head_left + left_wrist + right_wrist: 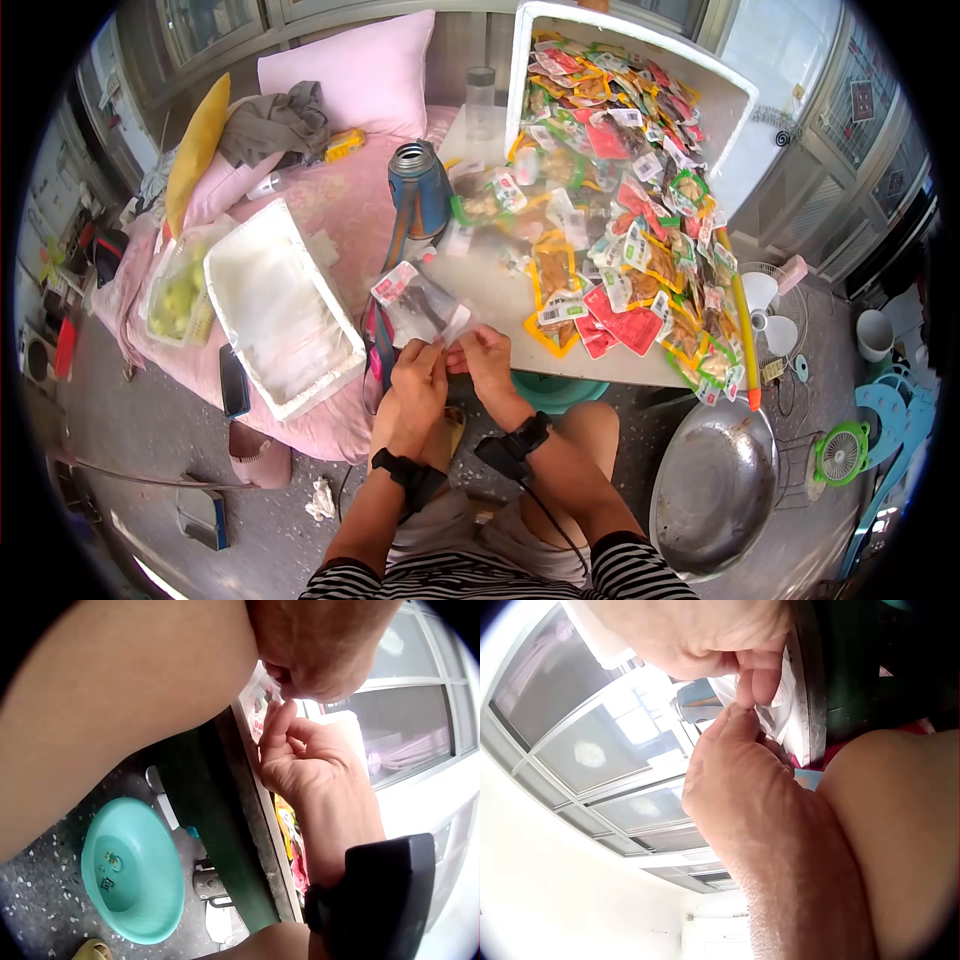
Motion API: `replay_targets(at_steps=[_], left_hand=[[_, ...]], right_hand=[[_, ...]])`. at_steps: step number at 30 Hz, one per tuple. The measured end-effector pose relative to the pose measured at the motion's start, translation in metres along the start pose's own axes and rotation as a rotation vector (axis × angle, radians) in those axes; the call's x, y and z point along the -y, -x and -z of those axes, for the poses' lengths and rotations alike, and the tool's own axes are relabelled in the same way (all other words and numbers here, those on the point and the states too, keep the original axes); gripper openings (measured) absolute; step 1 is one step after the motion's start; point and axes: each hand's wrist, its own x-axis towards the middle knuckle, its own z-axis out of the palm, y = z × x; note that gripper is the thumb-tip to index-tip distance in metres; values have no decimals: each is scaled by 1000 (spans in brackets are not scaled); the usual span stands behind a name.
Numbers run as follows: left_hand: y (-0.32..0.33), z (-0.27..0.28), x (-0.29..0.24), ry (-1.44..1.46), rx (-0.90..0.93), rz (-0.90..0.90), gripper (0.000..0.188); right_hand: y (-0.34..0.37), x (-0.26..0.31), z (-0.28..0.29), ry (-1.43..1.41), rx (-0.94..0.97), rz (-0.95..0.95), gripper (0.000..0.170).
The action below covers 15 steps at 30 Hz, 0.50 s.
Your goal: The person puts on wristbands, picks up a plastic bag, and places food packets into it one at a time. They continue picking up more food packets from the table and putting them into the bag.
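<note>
With left hand (418, 380) and right hand (486, 365) I pinch the edge of one clear packet (415, 298), near the table (490, 290) (whether opened, I cannot tell); many other packets (635, 322) seem left.

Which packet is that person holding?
The clear packet with something dark inside: the left hand and right hand pinch its near end. The other packets lie heaped on the table and in the white box.
</note>
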Motion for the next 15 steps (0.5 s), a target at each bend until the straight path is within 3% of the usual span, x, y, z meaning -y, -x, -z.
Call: replay_targets(at_steps=[4, 7, 8, 11, 14, 15], left_hand=[[0, -1, 3, 67, -16, -25, 17], [-2, 3, -2, 128, 6, 34, 15], [-4, 4, -4, 152, 19, 66, 15], [-4, 3, 4, 169, -18, 51, 13], [-3, 3, 4, 132, -38, 95, 12], [-3, 2, 4, 132, -42, 105, 12]], right_hand=[[-1, -2, -5, -18, -5, 52, 15], [-10, -13, 0, 631, 113, 216, 16], [-2, 5, -6, 534, 130, 62, 19], [6, 42, -5, 566, 245, -155, 21], [2, 70, 23, 670, 359, -158, 22], [-6, 74, 36, 614, 248, -106, 20]])
